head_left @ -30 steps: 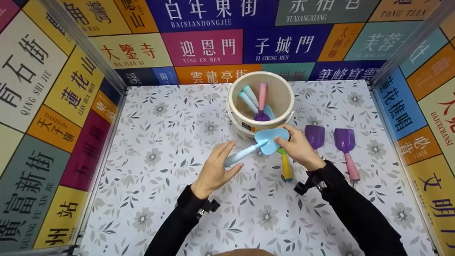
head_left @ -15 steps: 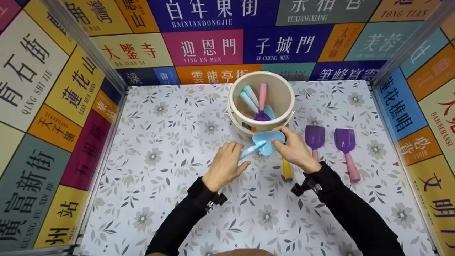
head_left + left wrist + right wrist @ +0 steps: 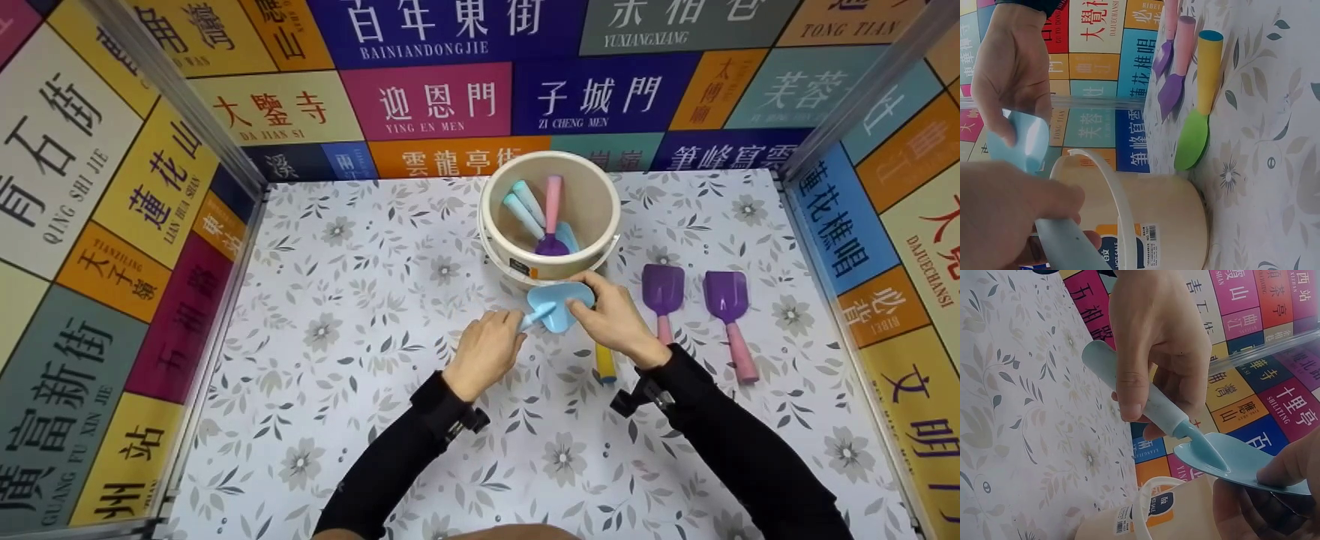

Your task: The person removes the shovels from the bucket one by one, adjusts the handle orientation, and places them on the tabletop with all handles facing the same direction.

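Between both hands is a light blue toy shovel [image 3: 559, 306], held above the table in front of a cream bucket [image 3: 501, 251]. My right hand [image 3: 619, 319] pinches its blade, thumb on top. Around its handle [image 3: 1154, 405] curl the fingers of my left hand [image 3: 486, 352], as the right wrist view shows. In the bucket stand two light blue handles [image 3: 527, 202] and a purple shovel with a pink handle [image 3: 553, 206]. A green and yellow shovel [image 3: 1199, 112] lies on the table, partly hidden under my right hand in the head view.
Two purple shovels with pink handles, one nearer [image 3: 664, 292] and one farther right [image 3: 729, 304], lie right of the bucket. Printed panels [image 3: 435, 101] wall the table on the left, back and right. The tabletop [image 3: 337, 262] has a floral pattern.
My left hand has moved right and its fingers have closed around the handle of the light blue shovel. The blade in my right hand has shifted slightly left and toward me.
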Motion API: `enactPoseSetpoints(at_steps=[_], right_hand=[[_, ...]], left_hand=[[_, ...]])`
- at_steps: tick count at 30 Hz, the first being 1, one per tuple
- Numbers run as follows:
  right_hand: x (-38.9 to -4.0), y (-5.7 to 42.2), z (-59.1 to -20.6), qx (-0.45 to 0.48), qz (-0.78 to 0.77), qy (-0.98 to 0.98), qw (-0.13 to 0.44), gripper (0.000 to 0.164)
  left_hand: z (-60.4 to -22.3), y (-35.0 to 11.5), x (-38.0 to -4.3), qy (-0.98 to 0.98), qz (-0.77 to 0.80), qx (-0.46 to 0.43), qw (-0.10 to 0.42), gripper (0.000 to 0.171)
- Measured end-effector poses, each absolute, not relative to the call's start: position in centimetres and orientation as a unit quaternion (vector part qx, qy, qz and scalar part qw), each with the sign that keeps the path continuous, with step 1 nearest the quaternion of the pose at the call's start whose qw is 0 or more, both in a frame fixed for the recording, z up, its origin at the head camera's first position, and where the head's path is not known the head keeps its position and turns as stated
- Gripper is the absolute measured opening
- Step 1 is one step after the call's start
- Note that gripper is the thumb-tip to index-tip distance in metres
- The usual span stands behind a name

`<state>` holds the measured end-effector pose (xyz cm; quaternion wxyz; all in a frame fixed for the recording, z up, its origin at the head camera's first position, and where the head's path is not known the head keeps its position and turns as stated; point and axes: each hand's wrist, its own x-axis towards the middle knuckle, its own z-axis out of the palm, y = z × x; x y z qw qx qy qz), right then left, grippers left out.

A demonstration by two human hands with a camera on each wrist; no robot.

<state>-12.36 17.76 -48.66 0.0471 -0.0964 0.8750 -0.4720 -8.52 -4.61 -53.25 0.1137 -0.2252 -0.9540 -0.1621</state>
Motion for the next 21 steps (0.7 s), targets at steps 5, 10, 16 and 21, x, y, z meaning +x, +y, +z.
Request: enactPoseSetpoints(at_steps=[5, 10, 16, 21], right_hand=[[-12.35, 17.75, -48.75, -0.104, -0.471, 0.875, 0.042, 0.027], [-12.31, 17.79, -48.73, -0.108, -0.470, 0.875, 0.039, 0.027], [-12.26, 17.99, -48.49, -0.110, -0.475, 0.872, 0.044, 0.028], [-12.05, 18.59, -48.01, -0.127, -0.505, 0.851, 0.068, 0.028]], left_hand=[[-53.19, -4.48, -8.42, -0.959, -0.148, -0.217, 0.105, 0.022], [-53.01, -4.45, -8.40, -0.959, -0.156, -0.217, 0.096, 0.022], [-52.78, -4.39, -8.25, -0.958, -0.155, -0.218, 0.104, 0.023], [-52.40, -4.43, -7.96, -0.957, -0.165, -0.212, 0.107, 0.023]])
